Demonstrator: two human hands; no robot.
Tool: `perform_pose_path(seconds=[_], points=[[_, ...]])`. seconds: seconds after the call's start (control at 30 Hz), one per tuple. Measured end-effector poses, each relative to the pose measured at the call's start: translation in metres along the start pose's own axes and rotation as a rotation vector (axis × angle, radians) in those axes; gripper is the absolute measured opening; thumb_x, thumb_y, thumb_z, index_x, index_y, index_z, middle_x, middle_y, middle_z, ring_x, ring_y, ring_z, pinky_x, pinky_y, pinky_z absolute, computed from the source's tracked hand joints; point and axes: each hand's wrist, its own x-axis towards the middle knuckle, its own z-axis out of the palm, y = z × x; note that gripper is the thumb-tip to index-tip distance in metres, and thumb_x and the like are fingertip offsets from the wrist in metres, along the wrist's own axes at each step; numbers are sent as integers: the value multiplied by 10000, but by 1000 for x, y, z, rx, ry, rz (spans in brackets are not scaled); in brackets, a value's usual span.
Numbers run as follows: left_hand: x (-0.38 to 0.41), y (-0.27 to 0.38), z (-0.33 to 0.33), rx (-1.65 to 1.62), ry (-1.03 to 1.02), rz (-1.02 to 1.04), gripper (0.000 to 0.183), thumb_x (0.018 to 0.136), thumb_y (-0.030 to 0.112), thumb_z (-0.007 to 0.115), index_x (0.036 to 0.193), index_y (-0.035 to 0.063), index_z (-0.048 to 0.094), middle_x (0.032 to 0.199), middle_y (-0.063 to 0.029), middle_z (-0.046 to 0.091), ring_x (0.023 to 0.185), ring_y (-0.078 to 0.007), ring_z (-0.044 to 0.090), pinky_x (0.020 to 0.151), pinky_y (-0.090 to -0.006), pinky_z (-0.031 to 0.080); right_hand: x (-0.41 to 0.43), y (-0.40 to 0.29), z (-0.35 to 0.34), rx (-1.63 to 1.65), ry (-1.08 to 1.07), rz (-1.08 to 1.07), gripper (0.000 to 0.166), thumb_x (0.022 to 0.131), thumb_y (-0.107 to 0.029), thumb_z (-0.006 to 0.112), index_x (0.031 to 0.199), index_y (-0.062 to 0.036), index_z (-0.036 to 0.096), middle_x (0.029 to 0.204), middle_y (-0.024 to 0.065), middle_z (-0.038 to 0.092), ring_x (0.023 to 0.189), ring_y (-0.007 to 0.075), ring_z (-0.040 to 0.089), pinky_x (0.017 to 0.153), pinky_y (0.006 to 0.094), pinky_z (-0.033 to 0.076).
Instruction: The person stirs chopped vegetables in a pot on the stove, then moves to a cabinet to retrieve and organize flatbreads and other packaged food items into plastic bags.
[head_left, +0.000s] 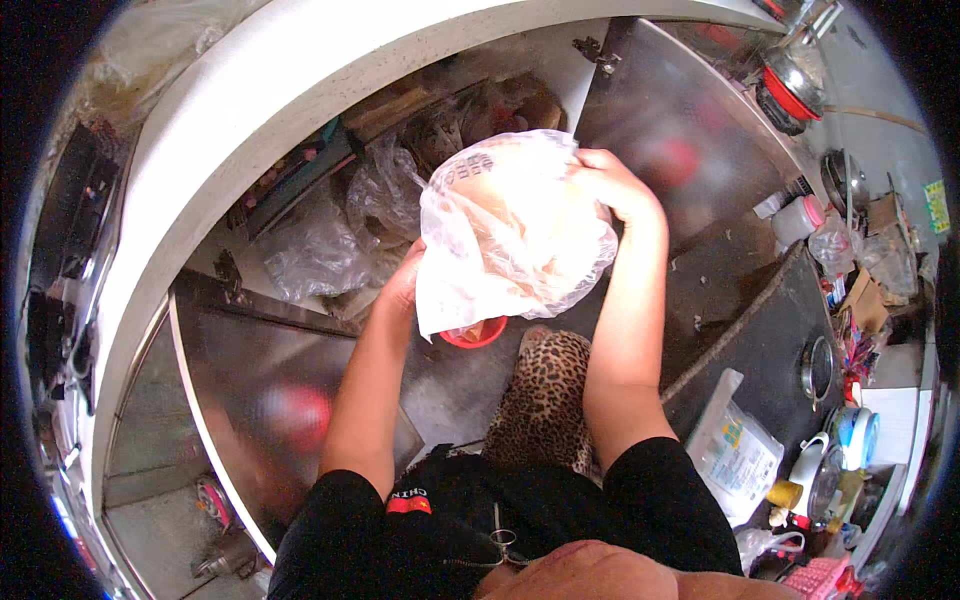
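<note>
A bulging, pale translucent plastic bag (510, 225) with dark writing is held up between both hands. My left hand (409, 281) grips its lower left side, the fingers partly hidden behind the bag. On the upper right, my right hand (611, 180) pinches the bag's edge. What lies inside cannot be made out through the bright, wrinkled plastic. Below the bag shows the rim of a red round container (476, 334), mostly covered by the bag.
An opened cabinet holds crumpled clear plastic bags (319, 255). Its open doors stand left (255, 390) and right (675, 127). At right are a pink-lidded jar (797, 220), a printed plastic bag (735, 457) and a lidded pot (793, 82). A white counter edge (180, 135) arches above.
</note>
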Motion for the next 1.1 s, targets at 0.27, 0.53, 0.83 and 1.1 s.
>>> perform_pose_path(seconds=[0.27, 0.53, 0.83, 1.1], points=[[-56, 16, 56, -144, -116, -3, 462, 940, 262, 551, 1339, 52, 454, 1249, -118, 567, 1117, -259, 568, 953, -410, 489, -84, -59, 38, 151, 107, -231, 420, 880, -273, 693, 1185, -5, 587, 998, 37, 633, 883, 77, 568, 745, 224, 478], [-87, 15, 93, 117, 39, 271, 518, 935, 270, 541, 1380, 47, 399, 1323, -139, 510, 1195, -287, 508, 1011, -442, 439, -130, -100, 76, -759, 232, -158, 316, 827, -309, 629, 898, -1, 638, 881, 213, 671, 856, 358, 666, 745, 433, 531], [-63, 47, 89, -169, -306, 305, 568, 915, 296, 542, 1389, 24, 386, 1358, -163, 486, 1249, -327, 468, 1048, -481, 408, -79, -148, -18, -678, 162, -51, 328, 847, -291, 689, 1080, -60, 680, 1057, 121, 683, 942, 250, 652, 811, 378, 520], [-129, 43, 165, 12, -675, 239, 709, 949, 508, 450, 1458, 42, 284, 1399, -218, 418, 1182, -298, 518, 996, -433, 440, -249, -81, -133, 116, 441, 67, 486, 839, -203, 685, 1273, -35, 545, 1154, 83, 629, 982, 185, 621, 870, 336, 504]])
